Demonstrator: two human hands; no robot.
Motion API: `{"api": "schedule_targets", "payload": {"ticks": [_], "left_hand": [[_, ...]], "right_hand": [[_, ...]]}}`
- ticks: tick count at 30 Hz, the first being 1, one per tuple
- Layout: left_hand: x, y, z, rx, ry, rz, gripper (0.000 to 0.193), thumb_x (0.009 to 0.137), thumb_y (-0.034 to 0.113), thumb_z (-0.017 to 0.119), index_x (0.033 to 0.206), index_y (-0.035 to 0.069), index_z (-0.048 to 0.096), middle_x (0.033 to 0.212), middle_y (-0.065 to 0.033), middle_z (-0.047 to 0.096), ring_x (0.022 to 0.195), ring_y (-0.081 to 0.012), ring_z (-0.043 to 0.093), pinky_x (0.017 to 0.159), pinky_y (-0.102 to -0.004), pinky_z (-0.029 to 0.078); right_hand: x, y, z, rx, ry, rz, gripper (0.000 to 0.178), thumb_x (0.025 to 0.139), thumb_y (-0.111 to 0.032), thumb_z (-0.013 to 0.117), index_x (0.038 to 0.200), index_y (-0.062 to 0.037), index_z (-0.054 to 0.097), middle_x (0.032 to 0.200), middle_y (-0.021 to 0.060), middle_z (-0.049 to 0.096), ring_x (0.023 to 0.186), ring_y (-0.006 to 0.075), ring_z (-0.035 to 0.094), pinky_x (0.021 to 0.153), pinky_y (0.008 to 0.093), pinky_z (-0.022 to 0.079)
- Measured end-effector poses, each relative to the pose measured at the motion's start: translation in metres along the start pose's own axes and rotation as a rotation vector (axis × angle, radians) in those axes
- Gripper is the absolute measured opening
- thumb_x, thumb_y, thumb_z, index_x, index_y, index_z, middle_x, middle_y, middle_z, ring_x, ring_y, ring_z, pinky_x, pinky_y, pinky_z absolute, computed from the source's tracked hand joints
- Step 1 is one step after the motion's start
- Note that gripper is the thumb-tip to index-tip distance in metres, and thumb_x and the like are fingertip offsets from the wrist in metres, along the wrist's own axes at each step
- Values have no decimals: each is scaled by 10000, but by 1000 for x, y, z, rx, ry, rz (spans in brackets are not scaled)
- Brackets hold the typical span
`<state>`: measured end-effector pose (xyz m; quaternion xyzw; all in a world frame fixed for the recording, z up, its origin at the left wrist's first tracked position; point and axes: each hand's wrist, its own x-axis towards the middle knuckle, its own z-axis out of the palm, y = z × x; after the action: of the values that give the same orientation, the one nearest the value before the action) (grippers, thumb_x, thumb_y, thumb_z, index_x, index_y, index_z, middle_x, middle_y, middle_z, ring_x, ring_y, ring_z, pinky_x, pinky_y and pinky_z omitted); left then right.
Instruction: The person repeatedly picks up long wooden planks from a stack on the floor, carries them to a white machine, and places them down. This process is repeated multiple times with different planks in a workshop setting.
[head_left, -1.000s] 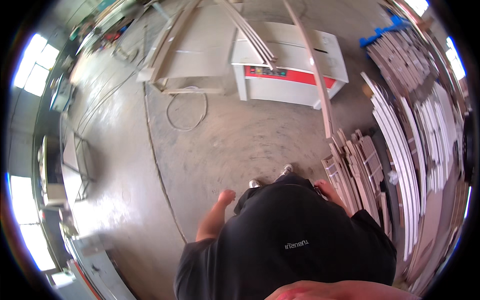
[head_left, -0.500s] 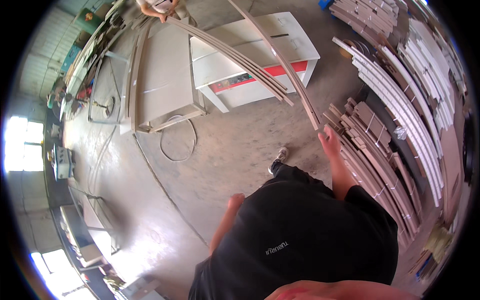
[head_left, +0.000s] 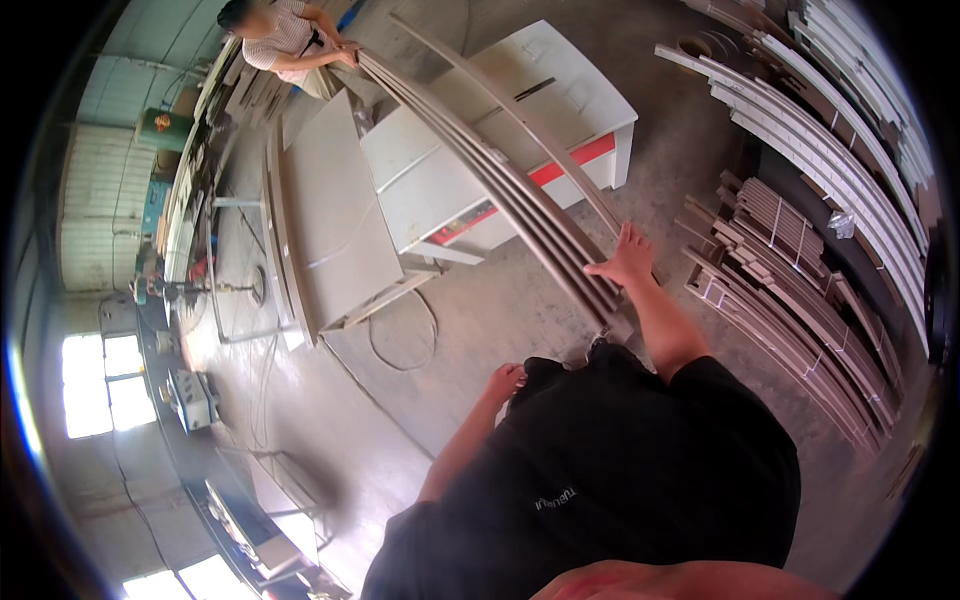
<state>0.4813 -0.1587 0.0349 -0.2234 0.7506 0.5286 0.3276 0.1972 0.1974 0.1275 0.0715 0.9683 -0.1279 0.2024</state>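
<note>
Several long brown strips (head_left: 500, 185) run as a bundle from the far left to just in front of me. A person (head_left: 285, 45) grips their far end with both hands. My right hand (head_left: 628, 258) is open over the near end, its thumb across the bundle's edge and its fingers apart. A separate brown strip (head_left: 520, 118) slants over the white machine, its near end by my right fingers. Low beside my waist, my left hand (head_left: 507, 382) has its fingers curled closed, with nothing visible in it.
The white machine with a red panel (head_left: 590, 158) stands ahead, next to a long flat-topped table (head_left: 335, 200). A looped cable (head_left: 435, 335) lies on the floor. Stacks of tied brown strips (head_left: 790, 320) and white strips (head_left: 820, 150) lie to the right.
The strip bundle has come closer, its near end now before my body. My right hand has moved left and forward onto it. The other person shows more fully.
</note>
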Motion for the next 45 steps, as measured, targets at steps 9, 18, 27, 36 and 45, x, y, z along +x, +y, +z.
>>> {"api": "schedule_targets", "payload": {"ticks": [9, 18, 27, 36, 45], "left_hand": [[222, 178, -30, -270, 167, -7, 642, 1005, 574, 593, 1373, 57, 497, 1237, -121, 618, 1083, -222, 625, 840, -385, 547], [262, 292, 39, -616, -237, -66, 929, 1030, 423, 635, 1629, 319, -67, 1595, -120, 329, 1398, -318, 421, 1035, -531, 471], [291, 297, 89, -473, -359, -129, 826, 1001, 411, 672, 1582, 247, 108, 1549, -114, 401, 1369, -318, 456, 947, -566, 522], [297, 314, 76, -251, -432, -68, 704, 1010, 563, 584, 1511, 234, 215, 1462, -81, 480, 1268, -301, 560, 894, -542, 552], [342, 346, 61, -185, -363, -4, 739, 1029, 630, 488, 1545, 202, 176, 1512, -82, 450, 1345, -294, 516, 948, -569, 527]], "right_hand": [[51, 23, 63, 319, 116, 98, 1040, 752, -660, 774, 1507, -38, 421, 1446, 205, 549, 1339, 382, 520, 1085, 470, 459], [28, 6, 41, 469, -176, 166, 863, 844, -650, 713, 1462, -83, 512, 1336, 193, 653, 1222, 394, 629, 1014, 473, 498], [-4, 147, 147, 1217, -103, 341, 752, 964, -551, 649, 1535, -97, 463, 1346, 104, 669, 1210, 293, 638, 1051, 401, 462], [-116, 135, 193, 1870, 286, 875, 697, 1002, -649, 479, 1543, -211, 492, 1544, 13, 513, 1443, 227, 416, 1190, 462, 281], [-40, 87, 156, 2194, 666, 1052, 489, 973, -572, 574, 1306, -227, 670, 1385, -24, 618, 1194, 172, 522, 1009, 345, 406]]}}
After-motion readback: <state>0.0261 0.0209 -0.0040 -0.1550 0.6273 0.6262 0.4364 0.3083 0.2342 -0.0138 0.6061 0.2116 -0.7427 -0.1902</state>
